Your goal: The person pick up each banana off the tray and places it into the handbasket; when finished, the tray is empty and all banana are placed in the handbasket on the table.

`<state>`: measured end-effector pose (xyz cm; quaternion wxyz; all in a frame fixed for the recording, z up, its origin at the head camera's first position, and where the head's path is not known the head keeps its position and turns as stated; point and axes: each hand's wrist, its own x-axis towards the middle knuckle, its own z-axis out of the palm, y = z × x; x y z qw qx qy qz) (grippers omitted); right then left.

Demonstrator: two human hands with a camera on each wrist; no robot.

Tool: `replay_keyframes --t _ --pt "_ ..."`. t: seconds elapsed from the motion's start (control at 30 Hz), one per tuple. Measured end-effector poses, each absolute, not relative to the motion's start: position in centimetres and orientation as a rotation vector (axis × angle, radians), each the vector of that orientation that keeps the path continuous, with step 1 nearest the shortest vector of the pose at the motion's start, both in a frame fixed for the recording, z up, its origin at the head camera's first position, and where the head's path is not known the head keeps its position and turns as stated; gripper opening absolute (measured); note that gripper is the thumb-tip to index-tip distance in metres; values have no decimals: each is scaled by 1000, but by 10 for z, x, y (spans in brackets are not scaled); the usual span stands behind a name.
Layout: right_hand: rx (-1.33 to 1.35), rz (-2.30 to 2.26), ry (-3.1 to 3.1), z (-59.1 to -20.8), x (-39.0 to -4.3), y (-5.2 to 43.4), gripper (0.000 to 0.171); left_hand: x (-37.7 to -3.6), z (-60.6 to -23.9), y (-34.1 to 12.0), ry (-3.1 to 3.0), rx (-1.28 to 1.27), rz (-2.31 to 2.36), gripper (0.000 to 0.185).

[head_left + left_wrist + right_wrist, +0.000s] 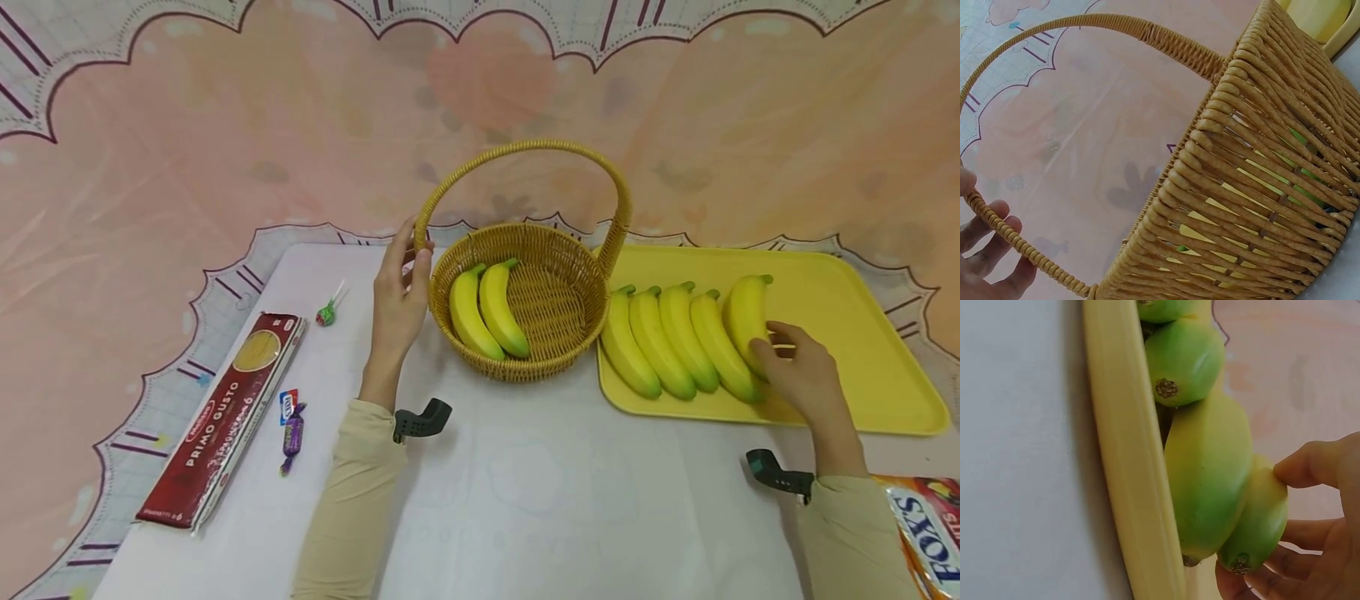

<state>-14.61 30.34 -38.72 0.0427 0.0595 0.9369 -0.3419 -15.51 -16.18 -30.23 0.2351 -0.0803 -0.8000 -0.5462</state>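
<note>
A wicker basket [558,304] with a tall arched handle [536,145] stands mid-table, two bananas [501,310] lying side by side along its left inside. My left hand [401,292] holds the handle low on its left side; the left wrist view shows fingers [999,244] wrapped about the woven handle. To the right, a yellow tray [862,333] bears a row of bananas [678,337]. My right hand [806,375] grips the rightmost banana [744,312] near its lower end, thumb on one side and fingers on the other. That banana leans against its neighbour in the right wrist view.
At left lie a red pasta packet [225,421], a lollipop [326,314] and a purple wrapped candy [293,437] beside a small blue-and-red wrapper [288,406]. An orange Fox's packet [926,525] sits at the lower right. A patterned cloth [337,125] hangs behind the white table [570,500].
</note>
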Motion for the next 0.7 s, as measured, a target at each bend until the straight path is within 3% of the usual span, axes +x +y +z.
replay_keyframes --t 0.33,0.7 --pt "104 -1055 2926 -379 -136 296 62 -155 -303 -162 -2196 -219 -1500 42" --pt "-167 -1060 2912 -367 -118 277 57 -157 -306 -161 -2178 -229 -1503 42"
